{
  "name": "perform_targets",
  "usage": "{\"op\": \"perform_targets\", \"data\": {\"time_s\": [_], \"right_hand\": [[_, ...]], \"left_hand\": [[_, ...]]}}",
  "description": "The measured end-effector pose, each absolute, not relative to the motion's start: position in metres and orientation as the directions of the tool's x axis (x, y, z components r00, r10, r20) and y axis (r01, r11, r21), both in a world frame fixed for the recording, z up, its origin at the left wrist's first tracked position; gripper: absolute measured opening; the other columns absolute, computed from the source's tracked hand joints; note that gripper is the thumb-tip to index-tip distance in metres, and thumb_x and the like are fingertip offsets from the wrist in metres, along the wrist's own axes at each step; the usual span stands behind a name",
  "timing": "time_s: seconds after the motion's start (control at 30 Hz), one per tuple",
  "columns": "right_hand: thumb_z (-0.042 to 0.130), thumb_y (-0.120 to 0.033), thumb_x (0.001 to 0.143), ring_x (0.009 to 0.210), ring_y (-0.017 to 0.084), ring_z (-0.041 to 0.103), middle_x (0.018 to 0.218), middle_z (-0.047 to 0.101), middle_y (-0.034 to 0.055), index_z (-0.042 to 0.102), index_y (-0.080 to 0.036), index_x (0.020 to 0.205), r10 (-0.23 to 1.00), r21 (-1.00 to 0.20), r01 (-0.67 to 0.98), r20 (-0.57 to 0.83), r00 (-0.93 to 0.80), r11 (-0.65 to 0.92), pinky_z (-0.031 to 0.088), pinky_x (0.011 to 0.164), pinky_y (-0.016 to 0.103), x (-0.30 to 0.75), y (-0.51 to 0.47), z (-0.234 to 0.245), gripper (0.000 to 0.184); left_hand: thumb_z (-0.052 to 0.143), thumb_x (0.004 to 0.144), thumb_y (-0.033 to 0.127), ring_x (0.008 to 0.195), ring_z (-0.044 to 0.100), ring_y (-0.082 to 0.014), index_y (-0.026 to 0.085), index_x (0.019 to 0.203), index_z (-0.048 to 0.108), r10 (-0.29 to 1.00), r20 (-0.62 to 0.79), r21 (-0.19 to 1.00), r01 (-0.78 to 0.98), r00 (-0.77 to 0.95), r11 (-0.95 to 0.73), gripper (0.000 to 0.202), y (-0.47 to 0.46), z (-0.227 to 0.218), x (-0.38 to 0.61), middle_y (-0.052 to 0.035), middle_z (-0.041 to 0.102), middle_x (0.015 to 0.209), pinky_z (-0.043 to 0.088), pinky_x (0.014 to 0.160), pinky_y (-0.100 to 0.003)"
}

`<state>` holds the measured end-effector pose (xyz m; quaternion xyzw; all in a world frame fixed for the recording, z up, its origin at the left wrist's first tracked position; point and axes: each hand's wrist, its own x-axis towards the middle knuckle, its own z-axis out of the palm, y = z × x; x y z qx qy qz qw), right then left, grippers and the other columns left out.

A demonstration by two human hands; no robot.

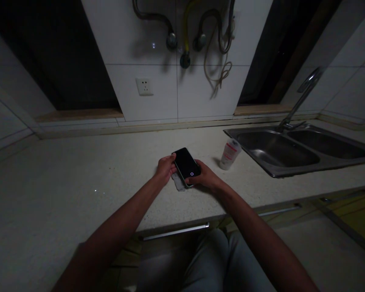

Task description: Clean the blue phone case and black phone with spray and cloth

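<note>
A black smartphone (186, 164) with a small glowing ring near its lower end is held over the pale countertop (79, 178). My left hand (165, 169) grips its upper left edge with the fingers curled. Around the phone's lower end my right hand (204, 177) is wrapped, thumb by the ring. Under the phone a small grey flat piece (179, 182) lies on the counter, partly hidden.
A small white bottle with a red label (229, 154) stands just right of the hands. A double steel sink (295, 148) with a tap (304, 94) fills the right side. On the tiled wall behind are a socket (144, 86) and several hoses (213, 36).
</note>
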<state>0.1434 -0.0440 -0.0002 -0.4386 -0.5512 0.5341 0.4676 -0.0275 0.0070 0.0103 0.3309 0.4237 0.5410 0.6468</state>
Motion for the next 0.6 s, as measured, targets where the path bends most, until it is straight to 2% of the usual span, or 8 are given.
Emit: {"op": "perform_targets", "data": {"time_s": [0.13,0.27,0.37,0.43,0.5,0.6], "right_hand": [[0.085,-0.041,0.063,0.081,0.019,0.063,0.094,0.071,0.0053,0.068,-0.018,0.106,0.977,-0.995,-0.088,0.069,-0.202,0.053,0.049,0.074,0.032,0.141,-0.042,0.005,0.052],[0.074,-0.053,0.075,0.070,0.017,0.062,0.085,0.070,0.0055,0.069,-0.016,0.101,0.992,-0.992,-0.109,0.068,-0.109,0.056,0.048,0.065,0.030,0.146,-0.034,0.000,0.045],[0.062,-0.051,0.085,0.071,0.018,0.062,0.082,0.069,0.0053,0.069,-0.018,0.096,0.987,-0.978,0.139,0.162,0.018,0.158,0.048,0.065,0.031,0.150,-0.031,-0.009,0.035],[0.059,-0.042,0.089,0.080,0.020,0.064,0.088,0.071,0.0070,0.071,-0.018,0.096,0.959,-0.886,0.390,0.283,0.025,0.251,0.050,0.073,0.034,0.149,-0.032,-0.014,0.028],[0.058,-0.033,0.090,0.088,0.021,0.064,0.095,0.071,0.0086,0.072,-0.018,0.103,0.928,-0.750,0.566,0.365,-0.079,0.343,0.049,0.082,0.035,0.146,-0.036,-0.015,0.024],[0.060,-0.033,0.092,0.099,0.022,0.063,0.107,0.070,0.0111,0.071,-0.018,0.117,0.856,-0.611,0.601,0.400,-0.326,0.515,0.048,0.090,0.037,0.140,-0.043,-0.012,0.031]], "left_hand": [[0.070,0.085,0.024,0.054,0.063,-0.0131,0.012,0.078,0.063,0.976,-0.213,0.893,-0.398,0.041,0.211,0.016,0.012,0.016,-0.034,-0.0060,0.068,0.072,0.054,0.054,-0.026],[0.064,0.087,0.018,0.049,0.059,-0.0106,0.011,0.073,0.060,0.973,-0.233,0.917,-0.334,0.001,0.220,0.016,0.019,0.022,-0.047,-0.0035,0.062,0.064,0.050,0.048,-0.022],[0.068,0.083,0.021,0.046,0.056,-0.0094,0.013,0.070,0.057,0.979,-0.198,0.950,-0.258,-0.055,0.178,0.019,0.023,0.025,-0.057,-0.0008,0.058,0.060,0.047,0.046,-0.021],[0.069,0.081,0.022,0.045,0.055,-0.0096,0.014,0.070,0.056,0.979,-0.176,0.967,-0.202,-0.101,0.153,0.019,0.026,0.027,-0.062,-0.0001,0.057,0.060,0.045,0.045,-0.021],[0.066,0.080,0.022,0.043,0.051,-0.0089,0.015,0.070,0.055,0.977,-0.158,0.981,-0.135,-0.146,0.138,0.017,0.028,0.028,-0.067,0.0015,0.054,0.057,0.042,0.043,-0.020],[0.063,0.079,0.022,0.037,0.038,-0.0060,0.017,0.064,0.051,0.972,-0.137,0.990,-0.056,-0.189,0.129,0.020,0.032,0.027,-0.072,0.0061,0.043,0.048,0.032,0.038,-0.018]]}}
